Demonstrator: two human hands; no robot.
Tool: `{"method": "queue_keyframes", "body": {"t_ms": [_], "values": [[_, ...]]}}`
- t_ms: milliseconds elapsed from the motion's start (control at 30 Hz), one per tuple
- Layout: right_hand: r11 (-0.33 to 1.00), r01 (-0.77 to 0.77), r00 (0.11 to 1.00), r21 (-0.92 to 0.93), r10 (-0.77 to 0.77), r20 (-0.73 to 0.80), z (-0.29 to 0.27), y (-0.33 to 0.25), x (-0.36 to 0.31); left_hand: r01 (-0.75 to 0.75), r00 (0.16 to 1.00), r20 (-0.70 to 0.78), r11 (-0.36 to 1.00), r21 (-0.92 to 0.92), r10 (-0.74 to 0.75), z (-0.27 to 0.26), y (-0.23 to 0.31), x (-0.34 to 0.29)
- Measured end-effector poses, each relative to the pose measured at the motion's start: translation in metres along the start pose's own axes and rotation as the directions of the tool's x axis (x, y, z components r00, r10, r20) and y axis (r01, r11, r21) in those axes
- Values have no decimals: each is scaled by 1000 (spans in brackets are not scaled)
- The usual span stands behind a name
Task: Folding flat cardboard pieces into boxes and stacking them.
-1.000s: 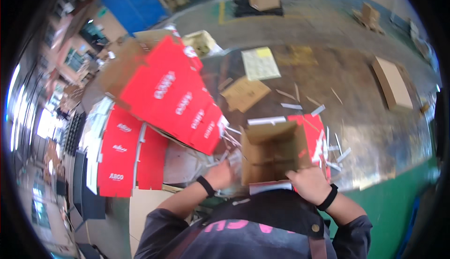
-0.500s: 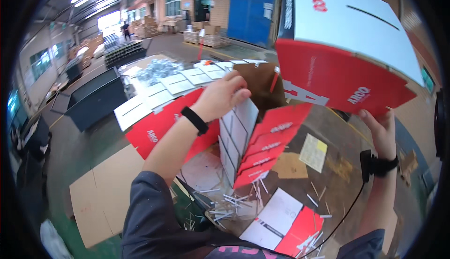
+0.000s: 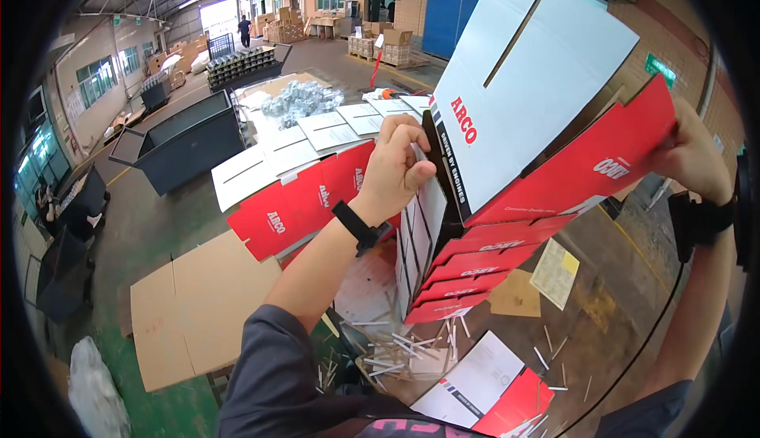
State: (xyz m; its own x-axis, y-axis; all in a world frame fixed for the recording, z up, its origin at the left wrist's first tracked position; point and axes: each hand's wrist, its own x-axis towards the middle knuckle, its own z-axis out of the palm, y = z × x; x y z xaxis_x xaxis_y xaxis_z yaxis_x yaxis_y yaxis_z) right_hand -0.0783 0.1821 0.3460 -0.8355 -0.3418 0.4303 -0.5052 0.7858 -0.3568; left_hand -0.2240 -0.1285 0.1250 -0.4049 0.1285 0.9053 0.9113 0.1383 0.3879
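Observation:
A red and white cardboard carton (image 3: 526, 93) with a long slot in its white panel is tilted over a stack of similar nested cartons (image 3: 475, 272). My right hand (image 3: 697, 153) grips its right end, with some fingers hidden behind the red panel. My left hand (image 3: 396, 161), wearing a black wristband, is closed with fingers curled at the stack's upper left edge. Its fingertips lie beside the tilted carton's dark-striped corner. Behind my left forearm, a row of more red and white cartons (image 3: 297, 200) leans in overlapping order.
Flat brown cardboard (image 3: 194, 311) lies at left. Thin white strips (image 3: 404, 351) are scattered near a flat carton piece (image 3: 483, 382). A paper sheet (image 3: 554, 273) lies right of the stack. Dark metal bins (image 3: 194, 145) stand beyond, near clear plastic bags (image 3: 301, 101). A cable hangs by my right arm.
The carton in my right hand has come down and left, from raised at upper right to against the stack. My left hand stays at the stack's edge. The view has shifted slightly.

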Motion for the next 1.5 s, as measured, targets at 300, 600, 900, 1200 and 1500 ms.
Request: {"method": "queue_keyframes", "body": {"t_ms": [300, 600, 900, 1200, 1500], "values": [[981, 195, 916, 22, -174, -361, 73, 45, -38, -140, 976, -162, 990, 26, 143, 25, 48, -59], [291, -931, 292, -222, 956, 29, 327, 126, -536, 408, 313, 838, 860, 306, -447, 160, 38, -377], [-94, -989, 6, -111, 736, -677, 391, 82, -521, 328, 564, 595, 816, 476, -573, 212, 48, -394], [-400, -885, -448, 239, 870, -204, 347, 115, -534, 900, -162, 728, 202, 385, -667, 239, 25, -393], [-419, -852, -481, 313, 863, -153, 338, 149, -536, 911, -228, 714, 114, 397, -661, 247, 14, -361]]}}
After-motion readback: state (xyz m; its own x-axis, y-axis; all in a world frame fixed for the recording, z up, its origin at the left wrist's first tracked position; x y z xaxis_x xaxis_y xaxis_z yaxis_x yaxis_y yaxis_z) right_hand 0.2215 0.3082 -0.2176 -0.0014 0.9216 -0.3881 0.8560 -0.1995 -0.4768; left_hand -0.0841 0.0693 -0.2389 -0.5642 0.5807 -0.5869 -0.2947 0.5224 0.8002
